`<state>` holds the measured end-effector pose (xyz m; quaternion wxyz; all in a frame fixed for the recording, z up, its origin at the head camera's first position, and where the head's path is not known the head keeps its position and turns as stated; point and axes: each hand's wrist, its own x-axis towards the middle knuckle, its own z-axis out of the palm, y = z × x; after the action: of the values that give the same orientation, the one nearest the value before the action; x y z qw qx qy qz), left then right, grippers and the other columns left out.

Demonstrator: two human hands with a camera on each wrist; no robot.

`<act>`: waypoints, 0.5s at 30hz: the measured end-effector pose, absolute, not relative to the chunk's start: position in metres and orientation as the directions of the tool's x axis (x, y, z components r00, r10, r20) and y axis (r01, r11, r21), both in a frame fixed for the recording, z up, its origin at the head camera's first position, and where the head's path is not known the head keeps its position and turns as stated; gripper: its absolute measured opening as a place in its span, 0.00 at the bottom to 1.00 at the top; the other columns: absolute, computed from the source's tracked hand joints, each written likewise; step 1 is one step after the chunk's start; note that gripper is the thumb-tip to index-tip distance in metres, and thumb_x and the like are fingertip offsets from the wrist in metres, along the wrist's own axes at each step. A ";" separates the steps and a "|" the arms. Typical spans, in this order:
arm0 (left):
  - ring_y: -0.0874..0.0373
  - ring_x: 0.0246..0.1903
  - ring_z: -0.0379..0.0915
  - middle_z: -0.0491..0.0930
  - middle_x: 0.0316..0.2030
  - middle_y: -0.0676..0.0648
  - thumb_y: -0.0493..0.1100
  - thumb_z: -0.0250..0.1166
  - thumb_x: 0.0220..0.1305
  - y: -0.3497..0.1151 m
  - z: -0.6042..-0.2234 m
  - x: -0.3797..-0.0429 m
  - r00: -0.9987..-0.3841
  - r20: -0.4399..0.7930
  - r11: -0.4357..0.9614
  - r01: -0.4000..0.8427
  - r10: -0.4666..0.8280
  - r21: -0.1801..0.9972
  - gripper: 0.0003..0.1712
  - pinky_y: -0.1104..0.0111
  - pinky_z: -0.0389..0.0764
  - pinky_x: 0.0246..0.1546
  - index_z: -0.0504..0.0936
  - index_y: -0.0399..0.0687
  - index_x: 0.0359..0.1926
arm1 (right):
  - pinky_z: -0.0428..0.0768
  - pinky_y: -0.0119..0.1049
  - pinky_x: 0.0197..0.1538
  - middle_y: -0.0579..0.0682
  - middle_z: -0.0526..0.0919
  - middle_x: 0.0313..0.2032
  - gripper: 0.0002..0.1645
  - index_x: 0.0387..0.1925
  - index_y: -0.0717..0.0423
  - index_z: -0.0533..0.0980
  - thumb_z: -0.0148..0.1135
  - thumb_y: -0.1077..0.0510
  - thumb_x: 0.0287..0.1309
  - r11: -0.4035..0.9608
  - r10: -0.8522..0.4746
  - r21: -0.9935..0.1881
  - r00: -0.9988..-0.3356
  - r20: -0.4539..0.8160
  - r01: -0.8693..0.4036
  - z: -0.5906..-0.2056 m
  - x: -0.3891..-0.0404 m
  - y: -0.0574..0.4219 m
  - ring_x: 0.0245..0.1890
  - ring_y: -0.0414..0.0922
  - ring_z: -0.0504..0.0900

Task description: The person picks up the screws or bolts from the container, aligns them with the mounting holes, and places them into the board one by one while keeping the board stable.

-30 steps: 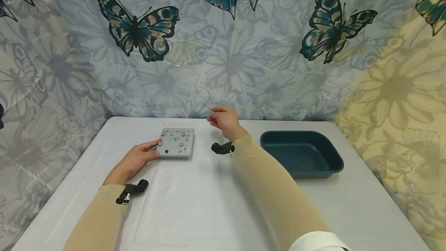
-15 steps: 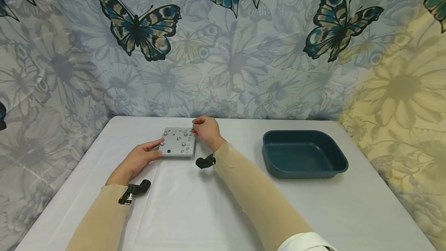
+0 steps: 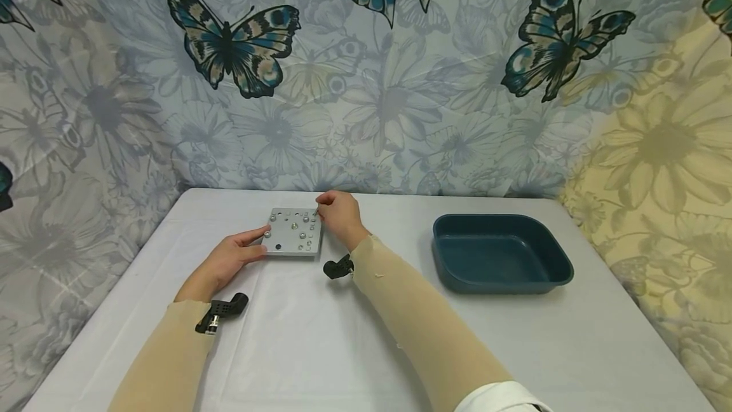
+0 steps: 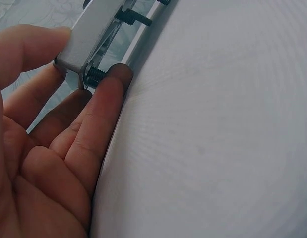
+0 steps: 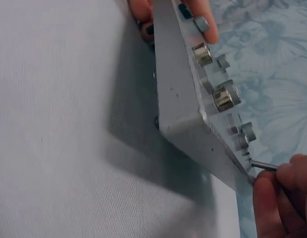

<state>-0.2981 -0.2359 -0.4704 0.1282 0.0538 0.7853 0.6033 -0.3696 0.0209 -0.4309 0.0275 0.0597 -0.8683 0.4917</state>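
Note:
A grey metal plate (image 3: 286,241) with holes and several silver screws on its face sits toward the back of the table. My left hand (image 3: 229,259) grips its left edge; in the left wrist view the thumb (image 4: 39,47) presses the plate's side while fingers lie beneath, beside dark threaded bolt ends (image 4: 96,77). At the far right corner, my right hand (image 3: 341,218) pinches a thin metal rod (image 5: 264,166). The rod's tip meets the plate's face near small screw heads (image 5: 246,133); whether it sits in a hole cannot be told.
To the right stands a dark blue-green rectangular tray (image 3: 503,283) with raised walls. A white cloth (image 3: 320,342) covers the table, and a butterfly-patterned curtain (image 3: 394,113) hangs right behind its back edge.
My right hand has come left and slightly down from behind the table's middle to the plate's far right corner, bringing the thin rod, and now stays there. The left hand keeps its hold.

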 end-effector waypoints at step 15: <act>0.45 0.71 0.54 0.55 0.74 0.37 0.44 0.66 0.69 -0.237 -0.469 -0.298 -0.960 -0.135 0.278 -0.063 0.247 0.959 0.38 0.65 0.70 0.63 0.61 0.44 0.75 | 0.82 0.33 0.37 0.44 0.84 0.40 0.13 0.49 0.55 0.85 0.59 0.62 0.67 0.441 -0.154 -0.889 -0.986 0.058 -0.121 -0.422 -0.365 0.035 0.38 0.44 0.83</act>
<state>-0.2984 -0.2366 -0.4689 0.1298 0.0582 0.7886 0.5982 -0.3650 0.0349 -0.4223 -0.0156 0.0810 -0.8488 0.5223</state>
